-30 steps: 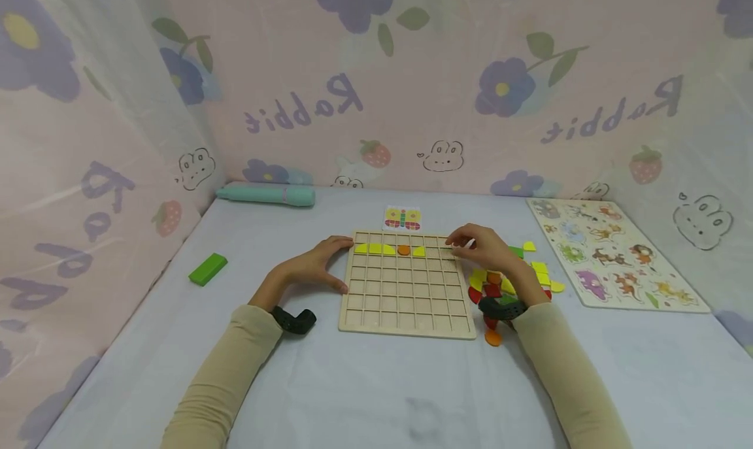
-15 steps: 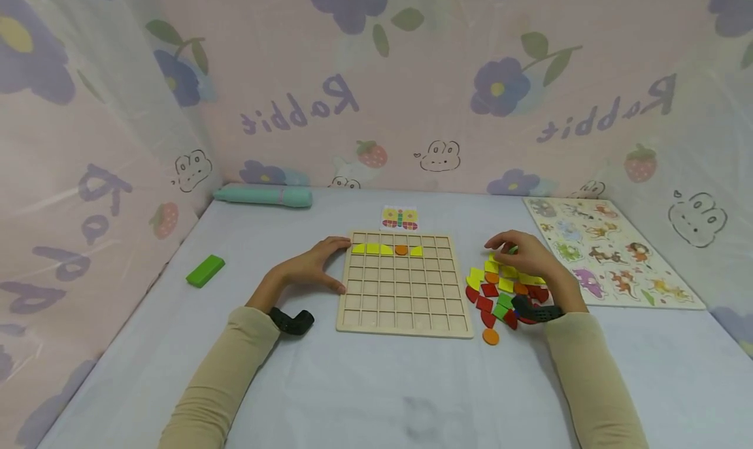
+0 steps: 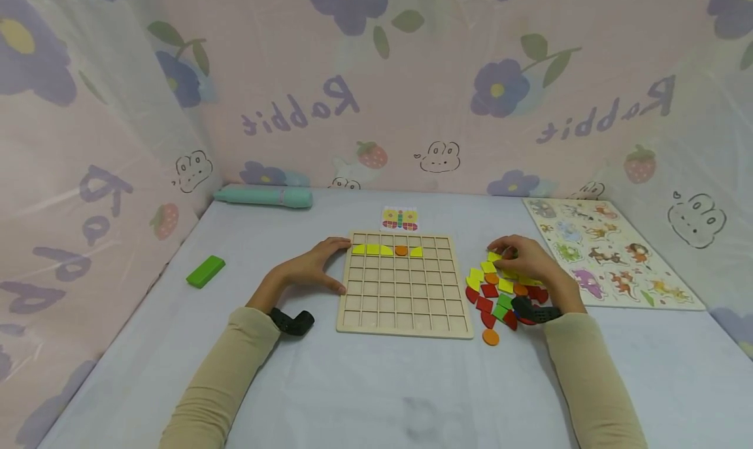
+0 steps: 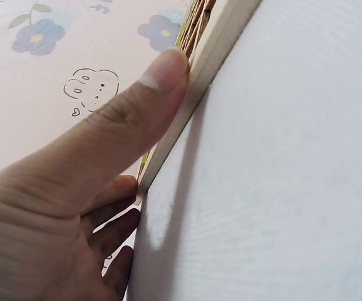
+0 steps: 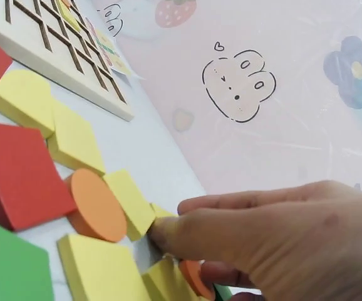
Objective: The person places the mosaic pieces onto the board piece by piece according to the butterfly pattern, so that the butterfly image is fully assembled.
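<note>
A wooden grid board (image 3: 406, 292) lies in the middle of the table. In its second row from the far side sit several yellow pieces (image 3: 373, 249) and an orange disc (image 3: 401, 250). My left hand (image 3: 308, 266) rests against the board's left edge, thumb and fingers spread, as the left wrist view also shows. Right of the board, my right hand (image 3: 526, 258) reaches over a pile of coloured pieces (image 3: 488, 291). In the right wrist view the thumb touches a yellow square (image 5: 131, 204), with the fingers loosely bent; some pieces are hidden beneath the hand.
A small butterfly pattern card (image 3: 400, 218) lies behind the board. An animal puzzle board (image 3: 606, 253) is at the right. A green block (image 3: 205, 271) lies at the left, and a teal tube-shaped object (image 3: 265, 196) lies along the back. Patterned curtains enclose the table.
My right hand has left the board's upper right side and moved right to the pile. A yellow square now shows beside its thumb. My left hand keeps its place at the board.
</note>
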Tool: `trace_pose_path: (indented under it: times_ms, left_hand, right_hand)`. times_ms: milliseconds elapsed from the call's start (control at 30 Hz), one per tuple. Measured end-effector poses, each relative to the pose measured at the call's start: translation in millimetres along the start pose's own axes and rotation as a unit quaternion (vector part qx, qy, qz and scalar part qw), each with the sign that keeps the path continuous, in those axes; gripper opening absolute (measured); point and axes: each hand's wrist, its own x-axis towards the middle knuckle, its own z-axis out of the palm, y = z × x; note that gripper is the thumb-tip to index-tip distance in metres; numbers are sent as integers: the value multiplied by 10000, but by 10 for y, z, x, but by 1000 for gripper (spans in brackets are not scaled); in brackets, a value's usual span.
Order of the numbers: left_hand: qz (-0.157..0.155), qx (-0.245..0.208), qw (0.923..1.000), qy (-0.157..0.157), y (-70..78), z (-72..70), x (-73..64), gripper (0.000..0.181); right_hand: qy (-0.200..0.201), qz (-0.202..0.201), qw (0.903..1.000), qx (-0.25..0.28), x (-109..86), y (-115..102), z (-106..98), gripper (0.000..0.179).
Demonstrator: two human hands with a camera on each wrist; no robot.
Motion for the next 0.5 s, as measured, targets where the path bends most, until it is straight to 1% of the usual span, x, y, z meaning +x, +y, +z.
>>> trace_pose_path:
  times_ms: [100,200,267,367,433,500]
  left_hand:
    - [-24,-9,10000,-6,0,-1,-3,99]
    - [-32,-12,10000,-18,9,-4,-6,99]
    - [-27,-22,10000,-24,16,-6,-8,99]
    - [-40,-23,10000,-32,21,-9,-8,99]
    - [-56,-23,10000,-31,21,-9,-7,99]
    - [-69,-3,10000,-30,14,-6,-5,99]
  right_hand:
    - [117,11,9999,-13,9,10,23,32]
    - [340,-32,9994,-28,27,14,53,29]
    - [526,-180,9984,-88,46,-12,78,27]
    - [760,-507,9957,-124,88,-117,126,21]
    - [830,-791,9933,-149,122,-229,165,18]
    - [805,-1041,9912,-144,160,-346,209,16]
